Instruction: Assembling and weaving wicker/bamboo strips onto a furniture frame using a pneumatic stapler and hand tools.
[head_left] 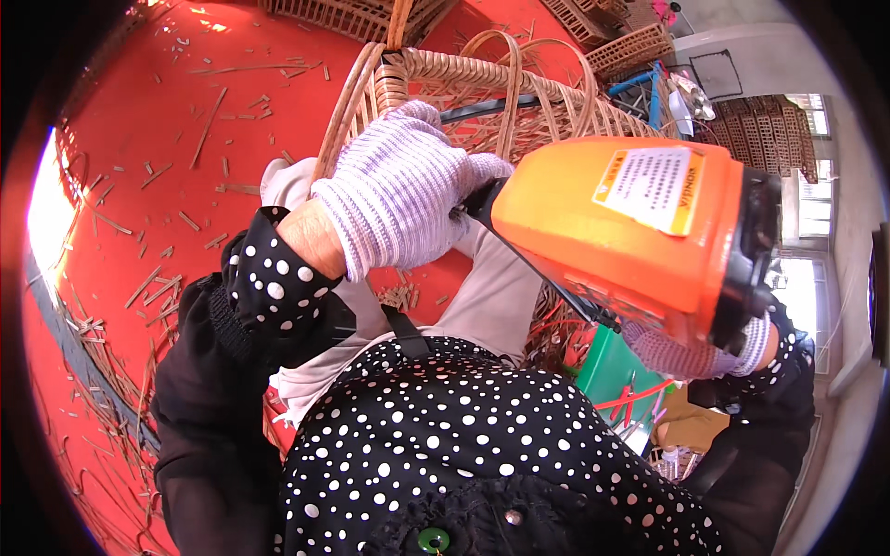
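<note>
My right hand (691,350), in a pale knitted glove, is closed beneath the rear of a bulky orange power tool (565,199) with black ends. The handle it grips is mostly hidden by the tool's body. My left hand (399,190), in the same kind of glove, is closed over the near corner of a woven basket (464,67); its fingertips are out of sight. The tool's black nose is close beside my left thumb. Tan strips loop up from the basket's bound rim, and its corner post runs down into my left glove.
Cut strips and offcuts (209,130) litter the red floor on the left. Beside my right knee stands a green container (607,366), near red-handled tools (626,403). Stacked woven crates (760,134) stand at the back right, with more crates (366,17) at the far edge.
</note>
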`<state>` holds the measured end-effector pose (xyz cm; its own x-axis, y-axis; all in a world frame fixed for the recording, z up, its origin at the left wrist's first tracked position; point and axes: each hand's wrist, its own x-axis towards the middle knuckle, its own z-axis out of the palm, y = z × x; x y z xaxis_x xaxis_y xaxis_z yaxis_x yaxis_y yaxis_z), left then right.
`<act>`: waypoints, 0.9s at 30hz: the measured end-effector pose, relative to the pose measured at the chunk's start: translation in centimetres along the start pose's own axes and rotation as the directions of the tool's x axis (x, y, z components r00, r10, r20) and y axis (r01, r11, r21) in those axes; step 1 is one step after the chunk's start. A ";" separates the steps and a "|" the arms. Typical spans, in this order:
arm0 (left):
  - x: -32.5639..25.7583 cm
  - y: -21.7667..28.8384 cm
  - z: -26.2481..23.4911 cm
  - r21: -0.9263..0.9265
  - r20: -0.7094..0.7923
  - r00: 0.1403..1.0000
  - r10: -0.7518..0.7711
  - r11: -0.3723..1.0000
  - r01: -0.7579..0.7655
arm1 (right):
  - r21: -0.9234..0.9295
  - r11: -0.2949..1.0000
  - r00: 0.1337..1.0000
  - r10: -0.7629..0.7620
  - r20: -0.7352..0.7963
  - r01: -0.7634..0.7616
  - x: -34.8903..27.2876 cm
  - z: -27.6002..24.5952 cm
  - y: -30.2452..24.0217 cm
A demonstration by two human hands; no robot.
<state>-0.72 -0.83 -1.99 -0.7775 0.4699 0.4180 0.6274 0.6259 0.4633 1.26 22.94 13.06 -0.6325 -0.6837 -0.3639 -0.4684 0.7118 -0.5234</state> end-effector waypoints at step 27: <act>1.1 2.1 -2.6 0.067 0.269 0.962 -0.052 0.997 0.036 | 0.366 0.275 0.088 0.887 -0.453 -0.889 -20.7 9.1 36.5</act>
<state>-0.16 -0.58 1.47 -0.7924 0.5865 0.1677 0.5949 0.6824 0.4248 2.88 61.68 -5.51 -0.7508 0.6440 -0.1471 0.6591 0.7450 -0.1026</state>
